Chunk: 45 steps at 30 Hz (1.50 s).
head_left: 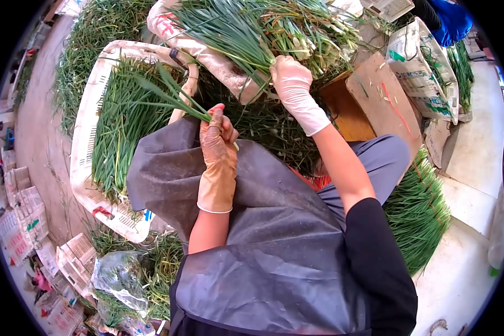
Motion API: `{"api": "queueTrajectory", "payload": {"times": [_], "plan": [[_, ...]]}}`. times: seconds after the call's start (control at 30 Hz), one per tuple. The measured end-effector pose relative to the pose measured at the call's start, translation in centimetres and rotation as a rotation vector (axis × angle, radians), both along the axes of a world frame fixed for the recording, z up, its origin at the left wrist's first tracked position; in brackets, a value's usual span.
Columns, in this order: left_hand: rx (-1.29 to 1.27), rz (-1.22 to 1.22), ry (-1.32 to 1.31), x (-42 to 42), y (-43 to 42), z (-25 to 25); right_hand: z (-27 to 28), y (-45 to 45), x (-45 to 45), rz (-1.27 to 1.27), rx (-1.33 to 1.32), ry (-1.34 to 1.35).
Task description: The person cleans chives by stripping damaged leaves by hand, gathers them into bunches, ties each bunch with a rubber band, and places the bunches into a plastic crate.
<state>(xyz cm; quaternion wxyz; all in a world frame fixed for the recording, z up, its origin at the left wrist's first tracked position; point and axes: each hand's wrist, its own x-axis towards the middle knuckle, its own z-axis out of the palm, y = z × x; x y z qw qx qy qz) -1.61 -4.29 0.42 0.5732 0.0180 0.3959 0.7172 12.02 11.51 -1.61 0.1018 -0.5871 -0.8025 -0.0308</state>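
Note:
My left hand [217, 157], in a stained thin glove, is closed around a small bunch of chives [189, 105]. Their green leaves point up and to the left, and a pale stem end shows below the fist. Farther up and to the right, my right hand [293, 84] wears a whitish glove. Its fingers are pinched on chive stalks at the edge of a large heap of chives [229, 33], whose pale stem ends face right. That heap lies on a white padded sack [207, 50]. What exactly lies between the right fingertips is partly hidden.
A white plastic basket [83, 162] of chives stands at left. A dark apron [269, 224] covers my lap. Beyond my right knee is a cardboard box [381, 92]; more chives [414, 218] are stacked below it. A white crate [417, 67] stands at upper right, near another person's blue clothing [452, 22].

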Motion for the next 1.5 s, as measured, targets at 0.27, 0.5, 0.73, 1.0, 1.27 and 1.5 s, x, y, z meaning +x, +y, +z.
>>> {"api": "queueTrajectory", "payload": {"times": [0.27, 0.5, 0.73, 1.0, 1.27, 1.5], "plan": [[-0.114, -0.089, -0.043, 2.3, 1.5, 0.0, 3.1, -6.6, 2.1, -0.014, -0.25, 0.794], [-0.343, -0.169, 0.013, 4.1, 2.0, -2.6, 1.0, -8.9, 0.3, 0.054, -0.003, 0.63], [-0.202, 0.09, 0.199, 2.1, 1.4, -2.3, 1.2, -4.1, -0.5, 0.046, 0.141, 0.483], [-0.079, 0.018, 0.108, 2.1, 1.7, -1.4, 5.2, -3.2, 0.8, 0.009, -0.663, 1.272], [-0.263, -0.153, 0.024, 4.1, 1.7, -2.6, 1.4, -9.8, 1.3, -0.074, -0.817, 1.29], [-0.121, -0.013, -0.017, 1.7, 1.2, -2.5, 2.2, -10.1, 6.3, -0.068, -0.779, 0.985]]}}
